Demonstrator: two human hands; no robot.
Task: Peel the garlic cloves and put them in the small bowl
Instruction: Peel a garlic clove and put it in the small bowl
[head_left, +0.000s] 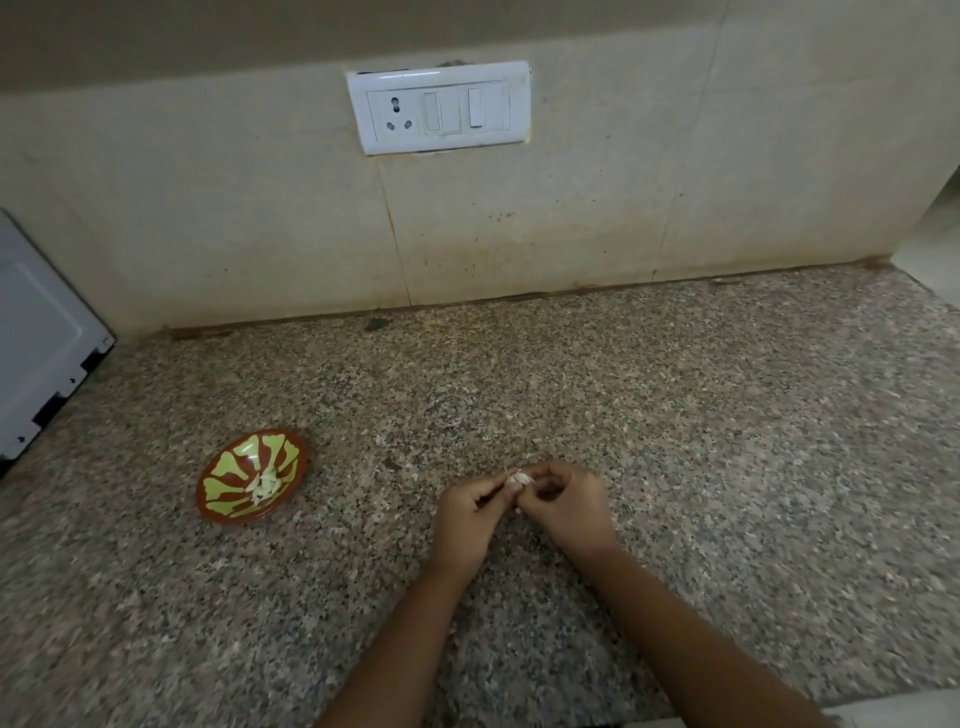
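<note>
So the garlic clove (519, 479) is right there between both hands, held a little above the counter, roughly in the middle and towards the front edge. It's small and whitish, and it looks like some papery skin is on it, though it's too tiny to say how much. The left hand (465, 519) pinches it from one side with thumb and forefinger, the other fingers tucked under. The right hand (563, 512) has its fingers curled in around the other side, fingertips right on the clove. The two hands touch at the fingertips, forearms coming in from the near edge.

Off to the left of the hands, well apart from them, sits the small bowl (228, 467), brown rim with a green and brown leafy pattern inside. There's a little heap of pale peeled cloves (266, 487) lying at the bottom of it.

All of this is on a speckled granite countertop (675, 441). Behind it is a beige tiled wall (208, 208) with some reddish spots low down, and a white switchboard (439, 108) with a socket and two switches. The corner of a white appliance (36, 332) pokes in at the far left, standing on the counter.
</note>
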